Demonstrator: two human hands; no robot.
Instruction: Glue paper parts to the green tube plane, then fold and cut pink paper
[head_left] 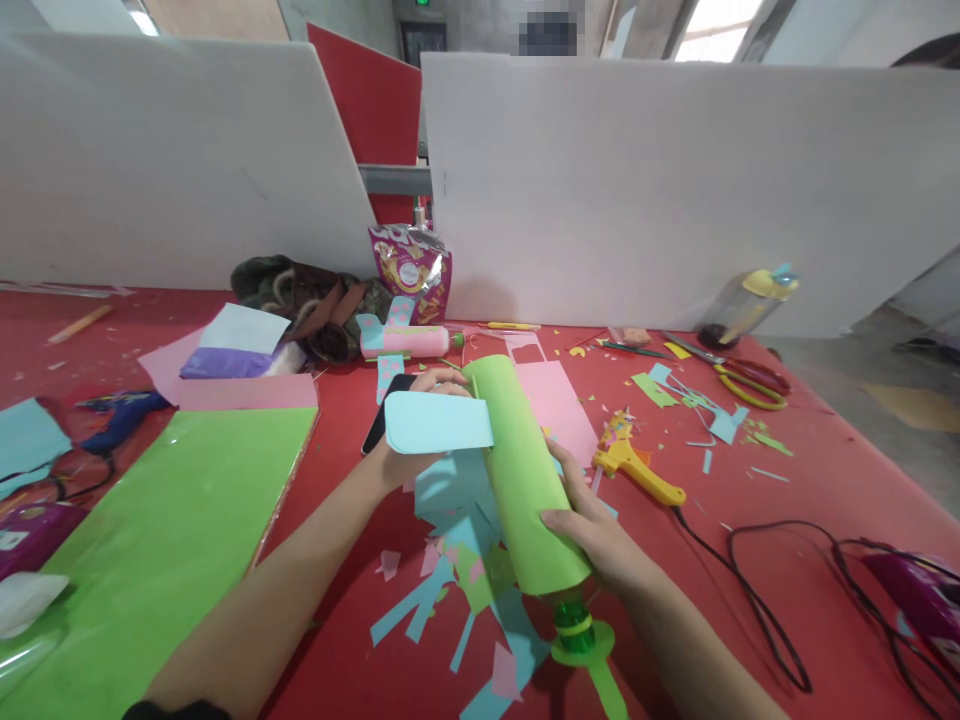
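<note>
a green-wrapped bottle [525,480] is held in the middle, over the red table [840,480], tipped so that its neck points to five o'clock and its other end to eleven. it is grasped by the right hand [596,520]: the thumb is laid on top and the fingers are set along the side, likely so that it cannot roll. the left hand [441,379] is mostly hidden behind a light blue paper flap [439,422], which sticks out to nine o'clock and touches the bottle's side. a few left fingers are seen near the bottle's far end, maybe to hold it steady, but how tightly they are closed cannot be told (nor can it be told if the flap is stuck on).

at three o'clock, near the right hand, a yellow glue gun [637,470] is laid, perhaps so that it can be reached fast. the scissors [754,385] are laid farther off at two o'clock, maybe because sharp blades are best out of the way. between ten and eleven, a pink-wrapped bottle [416,343] with blue flaps is laid down, perhaps to be looked at. at seven o'clock, paper scraps [480,585] are spread about.
</note>
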